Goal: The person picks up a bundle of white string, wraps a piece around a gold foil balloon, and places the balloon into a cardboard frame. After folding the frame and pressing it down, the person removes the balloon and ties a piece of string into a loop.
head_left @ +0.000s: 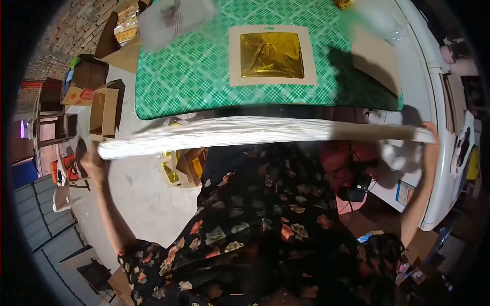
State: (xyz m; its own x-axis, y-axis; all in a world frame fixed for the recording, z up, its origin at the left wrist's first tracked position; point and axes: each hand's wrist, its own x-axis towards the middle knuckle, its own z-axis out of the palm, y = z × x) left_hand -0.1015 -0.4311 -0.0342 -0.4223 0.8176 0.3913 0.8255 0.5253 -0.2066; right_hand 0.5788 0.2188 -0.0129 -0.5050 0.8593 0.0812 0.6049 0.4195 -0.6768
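Note:
A long white crinkled bundle [240,130] stretches level across my front, close to the near edge of the table, its material too smooth and bright to name. My left hand [92,166] is closed at one end of it, and my right hand [431,135] grips the opposite end, with both arms spread wide. Beyond the bundle, a beige card frame [235,61] with a gold foil panel [271,55] lies flat on the green checked tablecloth [189,76].
A clear plastic bag [176,20] rests at the table's far left, and a brown card sheet [376,61] at its right. Cardboard boxes [104,109] stand on the floor to the left. A white rail [436,102] runs along the right, near my right hand.

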